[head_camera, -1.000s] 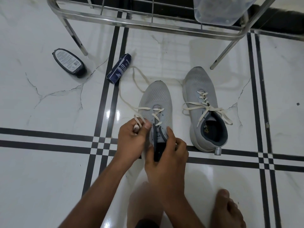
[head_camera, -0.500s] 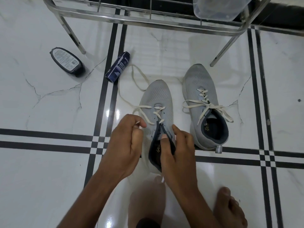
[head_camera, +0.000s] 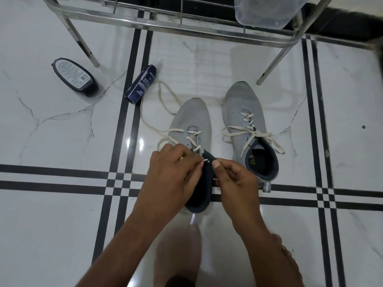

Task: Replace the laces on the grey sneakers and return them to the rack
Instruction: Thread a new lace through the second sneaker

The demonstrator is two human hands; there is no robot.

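Polish in a dark oval bottle [head_camera: 75, 76] is lying on its side far left on the white marble floor [head_camera: 51, 224], and a navy cleaner bottle [head_camera: 141, 84] is lying tilted just right of it, near the rack's left leg. Next, the left hand [head_camera: 172, 177] is pinching the tip of the cream lace [head_camera: 163, 112], which is trailing in a loop across the floor behind it. Beside it, the near grey sneaker [head_camera: 192, 119] is sitting half laced, its dark tongue between both hands. The right hand [head_camera: 234, 179] is pinching that tongue's edge with thumb and curled fingers. Further right, the second grey sneaker [head_camera: 244, 104] is standing fully laced with loose ends, below the steel rack [head_camera: 157, 22] carrying a clear plastic tub [head_camera: 267, 11].
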